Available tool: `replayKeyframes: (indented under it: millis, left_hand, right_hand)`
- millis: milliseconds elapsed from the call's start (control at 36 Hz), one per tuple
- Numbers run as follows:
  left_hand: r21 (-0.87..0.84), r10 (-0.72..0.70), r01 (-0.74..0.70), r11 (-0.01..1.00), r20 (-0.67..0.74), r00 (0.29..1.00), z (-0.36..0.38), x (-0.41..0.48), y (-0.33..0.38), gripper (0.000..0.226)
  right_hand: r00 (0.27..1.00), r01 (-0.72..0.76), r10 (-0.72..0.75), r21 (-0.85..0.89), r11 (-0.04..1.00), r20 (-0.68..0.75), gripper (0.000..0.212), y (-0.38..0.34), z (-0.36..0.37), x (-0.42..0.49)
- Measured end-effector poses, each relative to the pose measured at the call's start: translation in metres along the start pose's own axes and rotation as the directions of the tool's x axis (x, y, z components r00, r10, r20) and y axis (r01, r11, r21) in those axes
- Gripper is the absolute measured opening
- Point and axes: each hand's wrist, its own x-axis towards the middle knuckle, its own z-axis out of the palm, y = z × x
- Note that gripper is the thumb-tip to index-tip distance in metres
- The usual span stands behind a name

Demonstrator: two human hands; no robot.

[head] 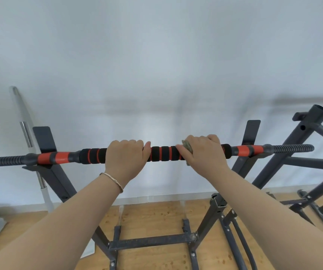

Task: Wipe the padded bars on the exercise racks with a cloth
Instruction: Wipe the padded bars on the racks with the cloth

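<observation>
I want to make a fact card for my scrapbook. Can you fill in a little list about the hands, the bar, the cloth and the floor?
left hand: grips the bar, bracelet on the wrist
right hand: holds the cloth against the bar
bar: black and orange padding, resting on a dark rack
cloth: greenish, crumpled under the hand
floor: wood

One wide-angle view, worn on the head, looks forward and slightly down along both outstretched arms [69, 221]. It squarely faces the near bar [162, 153], which runs level across mid-frame. Behind it a white wall [156, 55] fills the upper half; the wooden floor [156, 217] lines the bottom edge.
</observation>
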Motion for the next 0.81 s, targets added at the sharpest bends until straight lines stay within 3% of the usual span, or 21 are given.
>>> replayKeyframes:
  millis: [56, 139, 167, 222, 278, 333, 389, 444, 556, 611, 694, 750, 806]
  left_hand:
    - [-0.039, -0.048, 0.044, 0.998, -0.095, 0.994, 0.005, -0.002, 0.003, 0.059]
    - [-0.071, -0.094, 0.085, 0.994, -0.151, 0.984, 0.006, -0.001, 0.004, 0.057]
    - [-0.066, -0.088, 0.08, 0.995, -0.123, 0.988, 0.004, -0.001, 0.003, 0.057]
    - [-0.093, -0.09, 0.082, 0.992, -0.087, 0.992, 0.003, -0.003, 0.004, 0.056]
    - [-0.115, -0.113, 0.1, 0.988, -0.115, 0.987, 0.003, -0.005, 0.006, 0.052]
    - [-0.104, -0.086, 0.073, 0.992, -0.129, 0.988, 0.003, -0.011, 0.006, 0.043]
    - [-0.022, 0.032, -0.035, 0.999, -0.104, 0.994, 0.003, -0.016, 0.0, 0.011]
    - [0.027, 0.065, -0.064, 0.998, -0.015, 0.998, -0.006, -0.013, -0.008, 0.028]
    - [0.133, 0.106, -0.121, 0.984, 0.112, 0.988, -0.014, 0.0, -0.029, 0.029]
    - [0.116, 0.165, -0.193, 0.974, 0.215, 0.962, -0.013, 0.002, -0.037, 0.037]
    - [0.091, 0.161, -0.187, 0.978, 0.239, 0.958, -0.014, -0.003, -0.038, 0.034]
    - [0.089, 0.124, -0.144, 0.986, 0.195, 0.973, -0.012, -0.008, -0.036, 0.026]
    - [0.061, 0.107, -0.116, 0.991, 0.142, 0.984, -0.008, -0.012, -0.034, 0.017]
  right_hand:
    - [0.996, 0.085, -0.082, -0.111, 0.99, 0.027, 0.016, -0.001, 0.006, 0.003]
    - [0.982, 0.063, -0.032, -0.168, 0.984, 0.185, 0.031, -0.006, -0.006, 0.019]
    - [0.971, 0.082, -0.039, -0.177, 0.981, 0.235, 0.024, -0.009, -0.009, 0.026]
    - [0.95, -0.016, 0.036, -0.066, 0.998, 0.312, 0.004, -0.008, -0.016, 0.041]
    - [0.879, -0.257, 0.189, 0.102, 0.961, 0.438, 0.03, -0.001, -0.027, 0.057]
    - [0.855, -0.421, 0.285, 0.257, 0.87, 0.434, 0.052, 0.007, -0.033, 0.065]
    - [0.907, -0.353, 0.258, 0.265, 0.897, 0.332, 0.056, 0.004, -0.037, 0.06]
    - [0.948, -0.233, 0.16, 0.256, 0.938, 0.276, 0.052, -0.011, -0.036, 0.044]
    - [0.972, -0.001, -0.023, 0.105, 0.994, 0.235, 0.033, -0.037, -0.02, 0.02]
    - [0.985, -0.013, 0.006, 0.04, 0.999, 0.175, 0.032, -0.04, -0.015, 0.017]
    - [0.974, -0.077, 0.072, 0.015, 0.997, 0.215, 0.058, -0.046, -0.016, 0.02]
    - [0.95, -0.06, 0.082, -0.082, 0.995, 0.301, 0.048, -0.049, -0.018, 0.029]
    - [0.941, -0.132, 0.128, -0.011, 0.991, 0.314, 0.031, -0.046, -0.018, 0.04]
